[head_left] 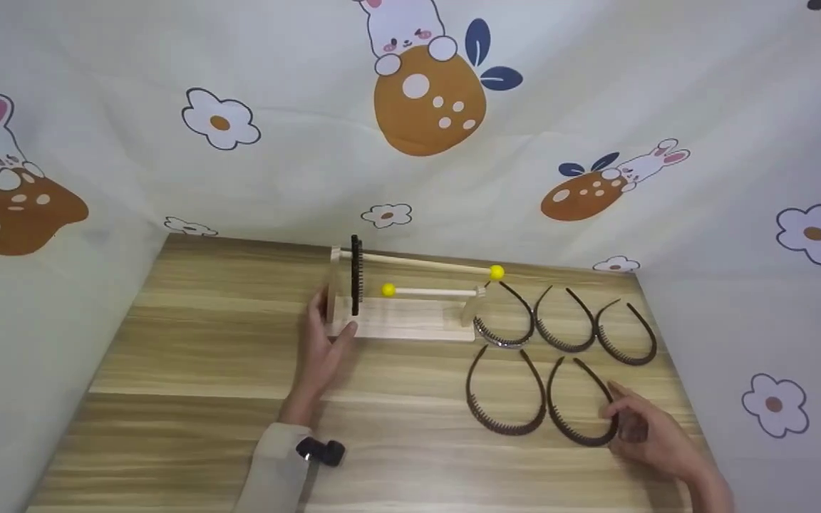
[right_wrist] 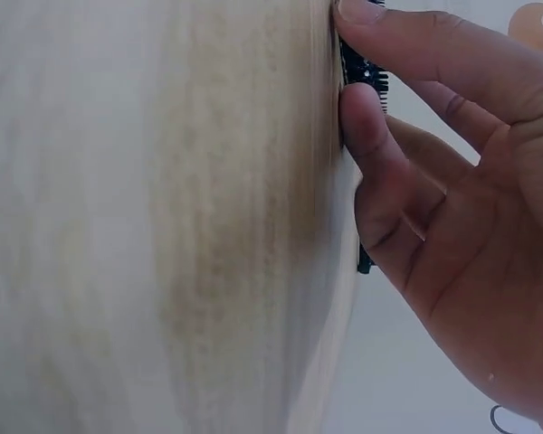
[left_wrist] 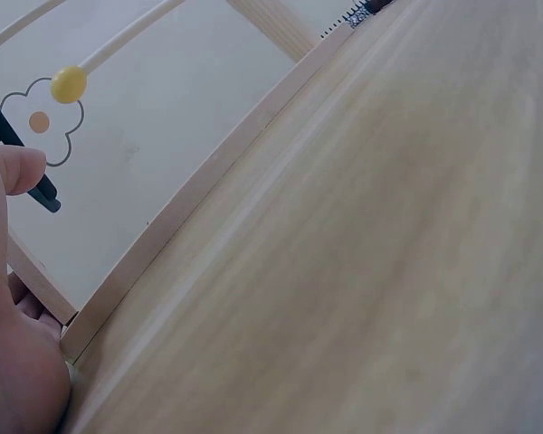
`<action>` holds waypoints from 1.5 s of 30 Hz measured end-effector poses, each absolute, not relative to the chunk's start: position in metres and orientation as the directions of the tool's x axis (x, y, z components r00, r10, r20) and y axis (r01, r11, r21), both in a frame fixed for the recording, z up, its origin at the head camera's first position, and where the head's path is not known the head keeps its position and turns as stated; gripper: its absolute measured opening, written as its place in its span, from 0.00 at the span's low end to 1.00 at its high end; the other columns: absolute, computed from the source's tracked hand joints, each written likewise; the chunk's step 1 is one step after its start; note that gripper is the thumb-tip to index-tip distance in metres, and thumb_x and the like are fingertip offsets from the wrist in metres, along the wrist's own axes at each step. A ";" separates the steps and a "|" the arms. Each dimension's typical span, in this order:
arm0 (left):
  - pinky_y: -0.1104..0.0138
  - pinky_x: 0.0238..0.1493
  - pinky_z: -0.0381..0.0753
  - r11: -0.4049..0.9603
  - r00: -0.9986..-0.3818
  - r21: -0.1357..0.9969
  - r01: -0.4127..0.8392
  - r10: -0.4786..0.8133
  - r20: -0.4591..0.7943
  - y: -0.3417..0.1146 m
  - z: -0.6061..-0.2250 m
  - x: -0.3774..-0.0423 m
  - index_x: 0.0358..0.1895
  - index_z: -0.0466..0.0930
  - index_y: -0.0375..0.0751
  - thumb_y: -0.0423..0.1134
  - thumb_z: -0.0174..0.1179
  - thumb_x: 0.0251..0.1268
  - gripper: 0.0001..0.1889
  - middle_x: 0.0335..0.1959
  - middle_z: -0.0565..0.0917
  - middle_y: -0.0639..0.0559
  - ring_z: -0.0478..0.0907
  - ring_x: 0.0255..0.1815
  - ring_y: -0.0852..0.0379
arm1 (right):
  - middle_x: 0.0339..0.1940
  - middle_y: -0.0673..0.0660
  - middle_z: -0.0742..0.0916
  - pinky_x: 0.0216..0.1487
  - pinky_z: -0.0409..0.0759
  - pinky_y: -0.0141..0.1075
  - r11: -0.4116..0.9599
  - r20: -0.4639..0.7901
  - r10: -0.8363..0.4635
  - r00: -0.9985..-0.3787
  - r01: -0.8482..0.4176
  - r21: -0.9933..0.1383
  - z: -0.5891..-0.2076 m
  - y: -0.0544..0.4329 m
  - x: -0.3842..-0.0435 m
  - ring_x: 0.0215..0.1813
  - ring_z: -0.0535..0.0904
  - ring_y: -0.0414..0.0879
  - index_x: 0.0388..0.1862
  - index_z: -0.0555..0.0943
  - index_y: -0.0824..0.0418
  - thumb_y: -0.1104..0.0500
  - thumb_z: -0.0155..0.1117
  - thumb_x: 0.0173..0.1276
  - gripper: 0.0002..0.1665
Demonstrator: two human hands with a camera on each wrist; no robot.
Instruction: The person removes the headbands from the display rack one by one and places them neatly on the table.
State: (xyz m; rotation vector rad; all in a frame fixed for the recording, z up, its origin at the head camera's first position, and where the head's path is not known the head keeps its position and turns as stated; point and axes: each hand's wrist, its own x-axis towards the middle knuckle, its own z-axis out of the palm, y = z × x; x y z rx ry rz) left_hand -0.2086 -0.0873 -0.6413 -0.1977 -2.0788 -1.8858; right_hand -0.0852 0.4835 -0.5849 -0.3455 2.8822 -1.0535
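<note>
A pale wooden rack (head_left: pixel 410 329) with two rods tipped by yellow balls (head_left: pixel 497 273) stands mid-table. My left hand (head_left: pixel 323 356) grips its left end, fingers behind the upright and thumb over the base. One dark toothed headband (head_left: pixel 355 274) hangs on the back rod, close to that upright; its lower end shows near my left thumb (left_wrist: pixel 23 169) in the left wrist view. At the right, my right hand (head_left: pixel 649 431) pinches the right side of the front-right headband (head_left: pixel 581 440), which lies on the table. In the right wrist view, fingertips (right_wrist: pixel 362 108) lie against its dark toothed band.
Several other dark headbands lie beside the rack: a back row including one (head_left: pixel 565 348) and another in front (head_left: pixel 507 429). The wood-grain table (head_left: pixel 189 356) meets a pale cloth wall (head_left: pixel 296 164) printed with rabbits and flowers, at the back and both sides.
</note>
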 end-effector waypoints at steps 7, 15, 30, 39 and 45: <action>0.37 0.87 0.61 0.124 -0.947 0.952 0.279 -0.127 0.295 -0.090 -0.641 -0.204 0.86 0.53 0.31 0.31 0.69 0.77 0.43 0.84 0.62 0.26 0.63 0.83 0.27 | 0.68 0.73 0.82 0.38 0.80 0.29 0.732 0.120 -0.146 -0.982 -0.189 -0.655 -0.568 0.464 -0.084 0.42 0.81 0.44 0.45 0.83 0.59 0.88 0.75 0.45 0.34; 0.37 0.86 0.64 0.138 -0.949 0.954 0.266 -0.133 0.284 -0.089 -0.640 -0.207 0.86 0.54 0.32 0.31 0.69 0.77 0.43 0.84 0.61 0.28 0.63 0.83 0.28 | 0.53 0.53 0.91 0.25 0.78 0.30 0.568 0.239 -0.019 -0.971 -0.207 -0.797 -0.541 0.404 -0.098 0.33 0.83 0.41 0.47 0.88 0.64 0.84 0.69 0.67 0.19; 0.32 0.82 0.65 0.084 -0.952 0.954 0.287 -0.090 0.294 -0.085 -0.638 -0.210 0.86 0.52 0.31 0.32 0.64 0.82 0.39 0.84 0.61 0.23 0.62 0.83 0.25 | 0.41 0.53 0.92 0.28 0.79 0.24 0.151 0.287 -0.168 -0.943 -0.312 -0.938 -0.545 0.291 -0.129 0.28 0.79 0.36 0.49 0.84 0.75 0.78 0.64 0.77 0.06; 0.34 0.85 0.63 0.102 -0.951 0.954 0.283 -0.097 0.292 -0.087 -0.640 -0.211 0.85 0.52 0.30 0.32 0.67 0.79 0.41 0.83 0.62 0.25 0.62 0.83 0.26 | 0.42 0.55 0.91 0.28 0.73 0.23 0.084 0.097 -0.217 -0.971 -0.117 -0.990 -0.535 0.241 -0.140 0.29 0.76 0.37 0.53 0.82 0.77 0.70 0.66 0.80 0.10; 0.36 0.86 0.62 0.121 -0.943 0.946 0.300 -0.112 0.313 -0.086 -0.640 -0.209 0.85 0.53 0.28 0.31 0.68 0.77 0.42 0.83 0.62 0.24 0.63 0.83 0.25 | 0.43 0.55 0.91 0.26 0.72 0.23 0.050 0.106 -0.273 -0.956 -0.124 -0.991 -0.531 0.210 -0.150 0.27 0.73 0.35 0.56 0.83 0.76 0.69 0.66 0.80 0.12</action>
